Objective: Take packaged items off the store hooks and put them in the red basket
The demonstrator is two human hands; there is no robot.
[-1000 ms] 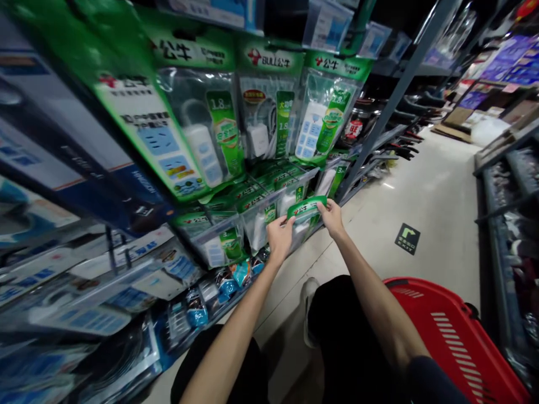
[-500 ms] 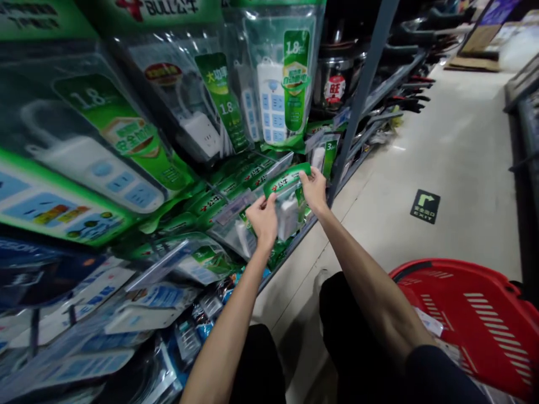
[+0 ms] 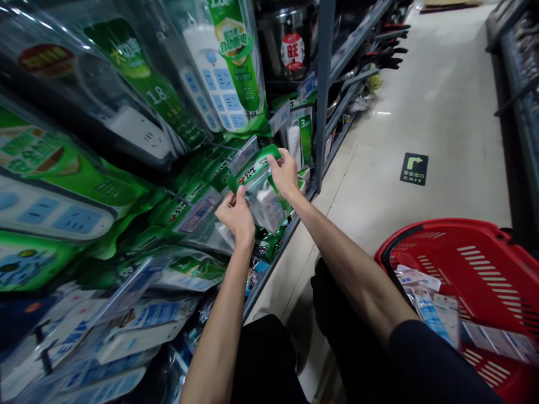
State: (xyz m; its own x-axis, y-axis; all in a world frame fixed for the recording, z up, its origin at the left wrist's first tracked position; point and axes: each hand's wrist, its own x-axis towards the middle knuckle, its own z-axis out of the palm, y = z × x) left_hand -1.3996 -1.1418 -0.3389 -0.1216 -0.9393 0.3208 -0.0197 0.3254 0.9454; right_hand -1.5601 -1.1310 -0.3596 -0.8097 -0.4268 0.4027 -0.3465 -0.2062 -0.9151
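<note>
Between my two hands is a packaged power strip [image 3: 269, 206], white with several sockets, in a clear bag with a green header. My left hand [image 3: 238, 216] pinches the header's lower left end between thumb and fingers. At the upper right end of the same header, my right hand [image 3: 284, 173] is closed on the edge. The pack is tilted, in front of the hanging rows of similar green packs [image 3: 185, 196]. Whether it still touches its hook is hidden. A clear price tag holder [image 3: 197, 212] sticks out just left of my left hand.
On the floor at right stands a red shopping basket [image 3: 442, 230] with several packaged items inside. Larger power strip packs [image 3: 227, 73] hang above. A grey shelf post [image 3: 324, 95] rises beyond my right hand. An exit sign [image 3: 414, 169] marks the aisle floor.
My view has swung to the right and down, so more of the basket's contents shows. Both hands keep hold of the header, and the pack has turned so its sockets show.
</note>
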